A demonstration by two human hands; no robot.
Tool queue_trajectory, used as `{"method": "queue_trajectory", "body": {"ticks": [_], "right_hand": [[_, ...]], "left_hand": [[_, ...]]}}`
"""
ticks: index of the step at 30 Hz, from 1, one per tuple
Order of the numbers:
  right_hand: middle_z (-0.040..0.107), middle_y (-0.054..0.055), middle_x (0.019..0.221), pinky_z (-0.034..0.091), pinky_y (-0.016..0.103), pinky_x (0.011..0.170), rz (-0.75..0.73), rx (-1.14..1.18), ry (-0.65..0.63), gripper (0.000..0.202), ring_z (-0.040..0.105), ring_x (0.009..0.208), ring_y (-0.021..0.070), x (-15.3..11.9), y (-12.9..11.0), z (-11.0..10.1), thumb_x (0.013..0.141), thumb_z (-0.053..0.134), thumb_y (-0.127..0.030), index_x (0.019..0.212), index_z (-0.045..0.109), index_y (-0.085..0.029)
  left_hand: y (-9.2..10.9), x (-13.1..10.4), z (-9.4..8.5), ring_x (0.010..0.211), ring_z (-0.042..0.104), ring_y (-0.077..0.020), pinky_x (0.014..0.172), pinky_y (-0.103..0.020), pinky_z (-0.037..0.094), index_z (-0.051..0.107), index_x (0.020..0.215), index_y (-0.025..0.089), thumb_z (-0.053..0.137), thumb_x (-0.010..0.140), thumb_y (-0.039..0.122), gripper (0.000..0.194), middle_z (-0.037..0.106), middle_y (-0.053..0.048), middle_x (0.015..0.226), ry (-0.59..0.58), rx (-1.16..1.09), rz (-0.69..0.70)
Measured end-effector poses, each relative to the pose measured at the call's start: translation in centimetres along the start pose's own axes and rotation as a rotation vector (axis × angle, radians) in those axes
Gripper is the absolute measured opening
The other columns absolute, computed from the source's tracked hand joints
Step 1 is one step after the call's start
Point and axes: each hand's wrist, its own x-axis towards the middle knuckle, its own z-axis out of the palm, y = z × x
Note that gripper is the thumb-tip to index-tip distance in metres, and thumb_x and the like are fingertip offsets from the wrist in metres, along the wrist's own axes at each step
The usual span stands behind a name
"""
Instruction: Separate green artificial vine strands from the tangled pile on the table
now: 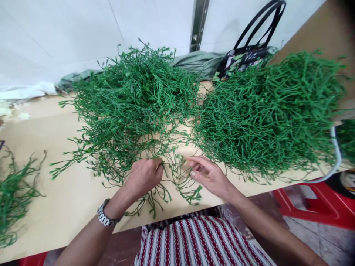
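My left hand (146, 173) is closed around thin green artificial plant stems (152, 203), whose tips poke out below it over the table edge side. Apart from it by a short gap, my right hand (209, 175) has its fingers partly spread, with the index finger pointing left. Loose green stems (180, 173) lie on the table between the two hands, close to the right fingertips. Behind my left hand rises a tangled heap of green stems (133, 96). A second, denser heap (266, 118) sits behind and to the right of my right hand.
The beige table (55, 147) runs along a white tiled wall (69, 33). A smaller bunch of stems (16, 199) lies at the far left. At the back stands a black patterned bag (244, 59), beside a cardboard sheet (313, 33). Red stools (318, 203) are below the table's right side.
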Motion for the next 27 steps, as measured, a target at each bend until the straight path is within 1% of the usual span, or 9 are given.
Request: {"method": "queue_trajectory", "body": {"ticks": [2,5,9,12,14,18,21,24,27], "right_hand": [[0.052,0.007,0.099,0.048,0.033,0.075,-0.13,-0.25,0.095,0.032,0.053,0.081,0.0142,-0.1,-0.4,-0.1,0.083,0.051,-0.022,0.114,0.052,-0.02],[0.053,0.008,0.102,0.047,0.037,0.078,-0.311,-0.45,0.193,0.032,0.052,0.091,0.018,-0.3,-1.7,0.0,0.084,0.048,-0.019,0.116,0.051,-0.019],[0.056,0.009,0.107,0.042,0.04,0.084,-0.521,-0.675,0.046,0.033,0.049,0.099,0.0214,0.3,-3.6,0.9,0.083,0.049,-0.018,0.116,0.051,-0.018],[0.053,0.011,0.115,0.038,0.043,0.088,-0.467,-0.89,-0.085,0.032,0.043,0.106,0.0263,1.4,-3.7,1.6,0.08,0.053,-0.021,0.111,0.054,-0.014],[0.055,0.011,0.11,0.037,0.042,0.087,-0.394,-0.954,-0.129,0.023,0.042,0.105,0.027,2.1,-3.2,1.7,0.079,0.056,-0.022,0.1,0.058,-0.014],[0.056,0.009,0.094,0.039,0.037,0.079,-0.338,-0.931,-0.122,0.011,0.045,0.092,0.0227,2.6,-2.3,1.3,0.081,0.055,-0.023,0.086,0.058,-0.014],[0.054,0.008,0.09,0.038,0.034,0.074,-0.362,-0.868,-0.082,0.011,0.045,0.085,0.0206,2.3,-2.6,0.9,0.083,0.051,-0.023,0.086,0.056,-0.014],[0.053,0.008,0.086,0.038,0.034,0.073,-0.408,-0.841,-0.044,0.011,0.045,0.083,0.0204,2.0,-3.4,0.8,0.084,0.049,-0.022,0.086,0.056,-0.014],[0.054,0.008,0.084,0.039,0.035,0.074,-0.476,-0.806,-0.011,0.012,0.047,0.083,0.0203,2.0,-4.0,1.0,0.085,0.047,-0.021,0.085,0.055,-0.013]], "left_hand": [[-0.2,0.1,-0.2,0.05,0.051,-0.0172,0.048,-0.026,0.019,0.056,0.063,0.018,0.036,0.076,0.018,0.024,0.055,-0.004,0.052,-0.013,-0.062,0.01],[-0.4,0.1,-0.4,0.048,0.045,-0.0138,0.049,-0.025,0.023,0.054,0.059,0.018,0.037,0.074,0.017,0.023,0.05,-0.002,0.05,-0.041,-0.166,0.047],[-0.4,0.2,-0.4,0.048,0.038,-0.0111,0.05,-0.023,0.025,0.054,0.059,0.017,0.036,0.074,0.015,0.023,0.044,0.001,0.049,-0.046,-0.273,0.089],[-0.7,0.6,-0.3,0.05,0.041,-0.0105,0.051,-0.022,0.029,0.059,0.067,0.016,0.036,0.077,0.014,0.026,0.047,0.002,0.051,-0.048,-0.313,0.139],[-1.0,0.8,-0.4,0.059,0.049,-0.0122,0.058,-0.023,0.035,0.063,0.078,0.016,0.037,0.079,0.014,0.026,0.055,-0.001,0.061,0.006,-0.296,0.202],[-0.5,-0.4,-1.1,0.09,0.052,-0.0217,0.078,-0.036,0.039,0.061,0.1,0.017,0.045,0.079,0.013,0.026,0.061,-0.009,0.094,0.33,-0.171,0.325],[1.2,-2.7,-1.0,0.087,0.051,-0.0193,0.075,-0.033,0.042,0.059,0.096,0.016,0.049,0.079,0.01,0.021,0.06,-0.009,0.091,0.53,-0.318,0.373],[2.9,-4.4,0.2,0.079,0.053,-0.0144,0.069,-0.025,0.044,0.057,0.093,0.016,0.045,0.082,0.007,0.019,0.059,-0.006,0.082,0.446,-0.551,0.332],[3.2,-4.4,1.6,0.084,0.054,-0.0169,0.073,-0.028,0.044,0.056,0.098,0.015,0.042,0.086,0.016,0.019,0.061,-0.008,0.089,0.359,-0.593,0.172]]}}
